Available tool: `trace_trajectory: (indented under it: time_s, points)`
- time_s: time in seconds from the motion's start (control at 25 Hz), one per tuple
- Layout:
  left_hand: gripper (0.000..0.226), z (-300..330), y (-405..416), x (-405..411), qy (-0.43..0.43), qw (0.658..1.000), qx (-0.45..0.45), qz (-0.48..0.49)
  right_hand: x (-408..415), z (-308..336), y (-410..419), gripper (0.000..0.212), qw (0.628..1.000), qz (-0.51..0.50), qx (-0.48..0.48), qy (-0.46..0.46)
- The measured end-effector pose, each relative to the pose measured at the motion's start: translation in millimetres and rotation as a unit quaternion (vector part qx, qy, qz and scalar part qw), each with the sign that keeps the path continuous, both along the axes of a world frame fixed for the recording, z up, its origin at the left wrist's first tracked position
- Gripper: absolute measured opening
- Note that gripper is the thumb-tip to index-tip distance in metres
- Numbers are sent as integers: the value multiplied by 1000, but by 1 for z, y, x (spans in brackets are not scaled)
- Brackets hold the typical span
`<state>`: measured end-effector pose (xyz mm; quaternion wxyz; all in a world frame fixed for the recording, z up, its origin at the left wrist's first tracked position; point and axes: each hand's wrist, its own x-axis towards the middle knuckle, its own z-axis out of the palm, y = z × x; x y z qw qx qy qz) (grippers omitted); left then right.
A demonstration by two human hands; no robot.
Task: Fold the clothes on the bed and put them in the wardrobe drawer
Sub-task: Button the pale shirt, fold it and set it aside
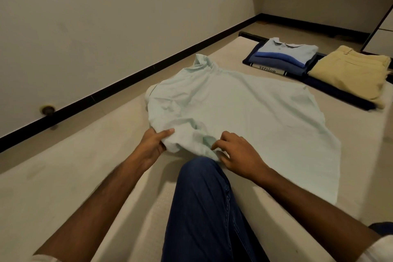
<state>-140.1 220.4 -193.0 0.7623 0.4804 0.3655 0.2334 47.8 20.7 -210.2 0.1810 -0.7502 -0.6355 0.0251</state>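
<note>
A pale mint shirt (244,112) lies spread out on the beige bed (85,176), its collar pointing toward the far wall. My left hand (154,144) grips a bunched near corner of the shirt, thumb on top of the cloth. My right hand (236,153) pinches the crumpled cloth close beside it, fingers curled down onto the fabric. A folded stack of blue shirts (285,55) sits at the far end of the bed, with folded beige trousers (350,72) to its right.
My knee in dark blue jeans (204,208) rests on the bed's near edge. A dark cloth (331,89) lies under the folded piles. The white wall with a black skirting runs along the left. A wardrobe edge (380,27) shows at the far right.
</note>
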Motion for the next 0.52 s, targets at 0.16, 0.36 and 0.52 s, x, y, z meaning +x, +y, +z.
trace_trajectory:
  time_s: [0.16,0.36,0.52]
  points:
    - [48,25,8,8,-63,998,13,28,-15,9,28,55,976,-120,-100,152]
    - [50,35,7,12,-93,995,16,40,-32,19,40,23,989,-138,42,39]
    - [68,26,1,-3,-143,989,42,-23,-42,38,32,31,976,-79,101,173]
